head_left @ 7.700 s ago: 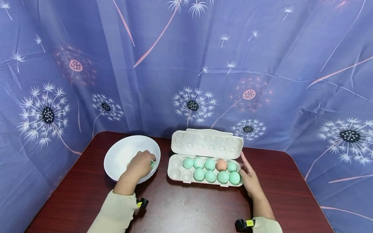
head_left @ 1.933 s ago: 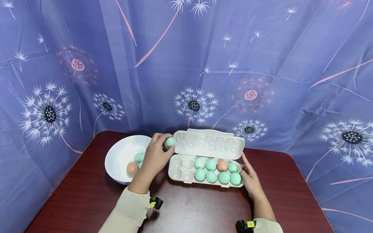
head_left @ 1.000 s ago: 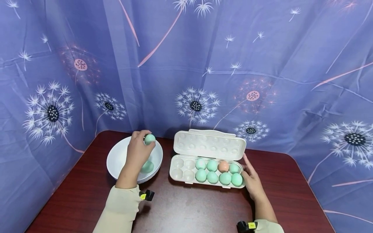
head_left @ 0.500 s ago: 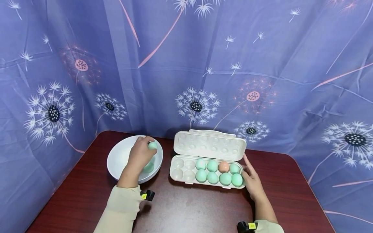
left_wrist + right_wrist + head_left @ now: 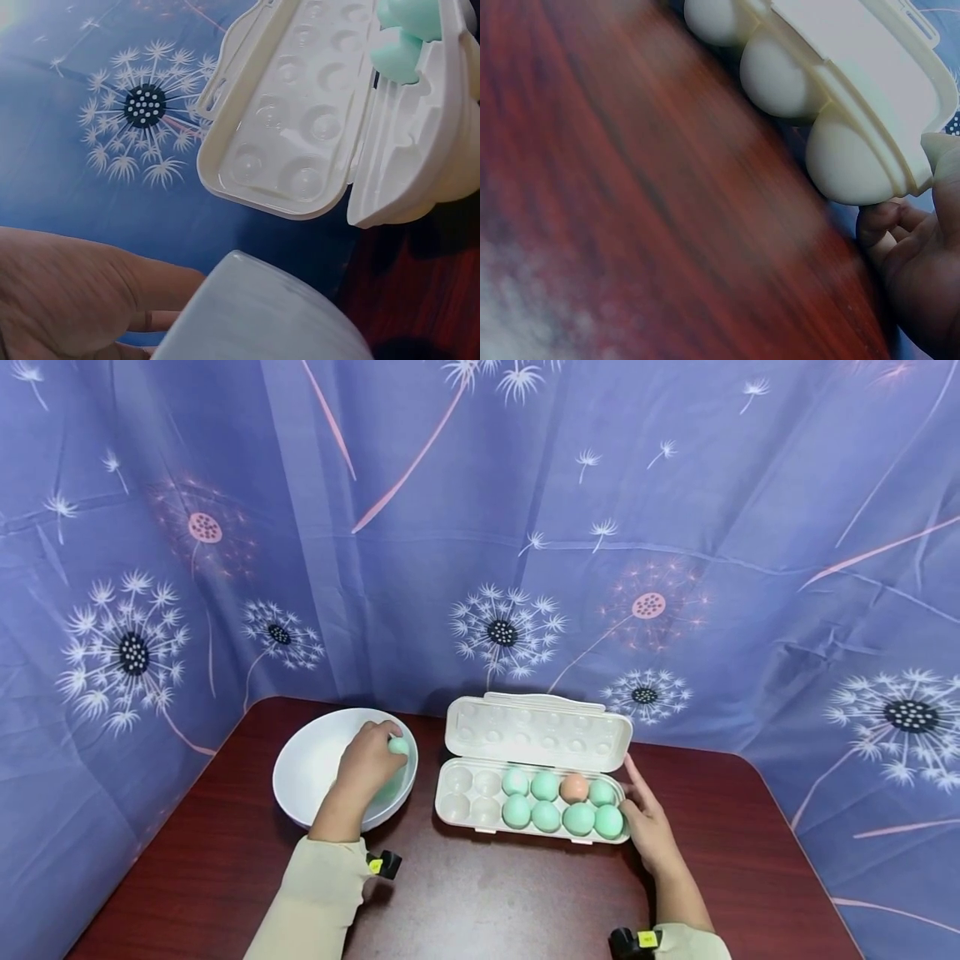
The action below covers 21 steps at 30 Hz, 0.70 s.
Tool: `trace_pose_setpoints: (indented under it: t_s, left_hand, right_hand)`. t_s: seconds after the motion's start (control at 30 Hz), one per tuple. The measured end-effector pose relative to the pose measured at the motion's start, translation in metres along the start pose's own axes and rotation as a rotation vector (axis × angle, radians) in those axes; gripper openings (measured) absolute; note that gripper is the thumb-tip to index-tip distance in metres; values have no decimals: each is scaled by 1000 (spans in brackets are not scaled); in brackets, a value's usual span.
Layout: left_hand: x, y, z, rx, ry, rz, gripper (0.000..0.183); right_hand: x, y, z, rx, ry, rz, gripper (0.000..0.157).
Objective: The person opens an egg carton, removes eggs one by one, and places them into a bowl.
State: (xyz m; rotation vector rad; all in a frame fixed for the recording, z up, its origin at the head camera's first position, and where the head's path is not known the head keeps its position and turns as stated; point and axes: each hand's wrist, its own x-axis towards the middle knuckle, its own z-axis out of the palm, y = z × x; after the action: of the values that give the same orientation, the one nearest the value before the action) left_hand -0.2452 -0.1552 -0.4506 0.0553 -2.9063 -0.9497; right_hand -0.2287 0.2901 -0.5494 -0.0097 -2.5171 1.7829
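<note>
In one carton (image 5: 536,737) sit eight eggs (image 5: 546,816): seven green, one orange.

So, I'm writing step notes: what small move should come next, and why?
Probably lower and release the light green egg: the left hand holds it inside the round white bowl, while the right hand grips the open white plastic egg carton.

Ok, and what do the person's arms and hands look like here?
The left hand and right hand wear no gloves. The left sleeve and right sleeve are pale cream, stopping short of the hands. Each has a small black camera with a yellow label at its end.
</note>
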Motion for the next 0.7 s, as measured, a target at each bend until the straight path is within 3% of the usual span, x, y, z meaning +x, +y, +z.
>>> trace_pose_setpoints:
  t_s: [0.4,0.7]
  left_hand:
    - [1,-3,8,43,12,32,37]
    - [1,-3,12,88,-39,-11,39]
  right_hand:
    - [0,0,1,11,-6,-3,75]
    - [1,0,0,16,-14,-6,75]
